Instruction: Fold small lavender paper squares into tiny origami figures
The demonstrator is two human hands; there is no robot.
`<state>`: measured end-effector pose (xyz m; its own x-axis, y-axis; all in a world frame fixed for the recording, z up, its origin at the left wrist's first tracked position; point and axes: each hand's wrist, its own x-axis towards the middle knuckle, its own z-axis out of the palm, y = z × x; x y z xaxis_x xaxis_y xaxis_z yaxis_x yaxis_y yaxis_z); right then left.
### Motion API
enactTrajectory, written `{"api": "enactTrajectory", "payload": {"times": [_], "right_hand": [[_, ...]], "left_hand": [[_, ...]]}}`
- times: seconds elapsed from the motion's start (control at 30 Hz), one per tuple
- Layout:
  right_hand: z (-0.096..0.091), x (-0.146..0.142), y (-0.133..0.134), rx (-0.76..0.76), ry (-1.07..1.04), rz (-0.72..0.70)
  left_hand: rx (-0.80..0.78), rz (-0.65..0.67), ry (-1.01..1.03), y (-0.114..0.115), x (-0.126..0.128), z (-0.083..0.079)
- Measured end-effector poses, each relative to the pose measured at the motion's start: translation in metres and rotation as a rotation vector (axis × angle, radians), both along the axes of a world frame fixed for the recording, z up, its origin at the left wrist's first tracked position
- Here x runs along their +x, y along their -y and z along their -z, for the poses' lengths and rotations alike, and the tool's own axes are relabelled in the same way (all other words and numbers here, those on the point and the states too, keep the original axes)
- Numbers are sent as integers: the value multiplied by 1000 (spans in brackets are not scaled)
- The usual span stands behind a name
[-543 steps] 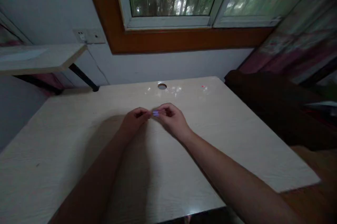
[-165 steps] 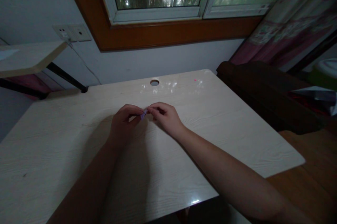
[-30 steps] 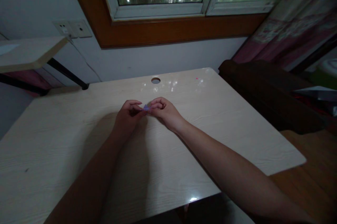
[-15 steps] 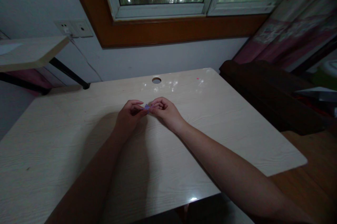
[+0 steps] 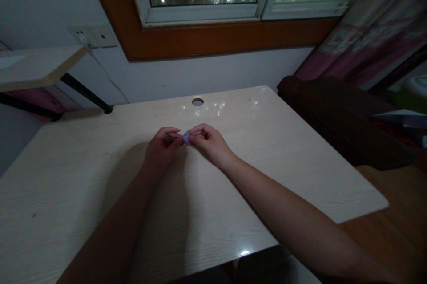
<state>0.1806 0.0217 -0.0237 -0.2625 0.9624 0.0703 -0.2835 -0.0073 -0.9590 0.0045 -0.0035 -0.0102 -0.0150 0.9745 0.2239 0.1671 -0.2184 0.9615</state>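
Between my two hands, above the middle of the pale wood-grain table, is a small purple piece that looks like folded paper. My left hand pinches its left side between thumb and fingers. On the other side, the fingertips of my right hand are closed on its right edge. Both hands are close together, their fingertips nearly meeting. The fingers cover part of the piece, so its full shape is hidden.
A round cable hole and a tiny red speck lie toward the table's back edge. At the left stands a raised shelf on black legs. Dark wooden furniture is beyond the right edge, and a window is behind.
My left fingers have shifted slightly left, and more of the purple piece shows between the hands. The right hand has barely moved.
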Motion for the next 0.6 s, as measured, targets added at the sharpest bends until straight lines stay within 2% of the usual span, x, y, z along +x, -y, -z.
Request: {"api": "enactTrajectory", "payload": {"times": [0.17, 0.4, 0.6], "right_hand": [[-1, 0, 2, 28, 80, 18], [-4, -1, 2, 15, 73, 61], [-4, -1, 1, 0, 70, 44]], "left_hand": [[-16, -37, 11, -1, -1, 0], [-46, 8, -2, -1, 0, 0], [-39, 48, -10, 0, -1, -2]]}}
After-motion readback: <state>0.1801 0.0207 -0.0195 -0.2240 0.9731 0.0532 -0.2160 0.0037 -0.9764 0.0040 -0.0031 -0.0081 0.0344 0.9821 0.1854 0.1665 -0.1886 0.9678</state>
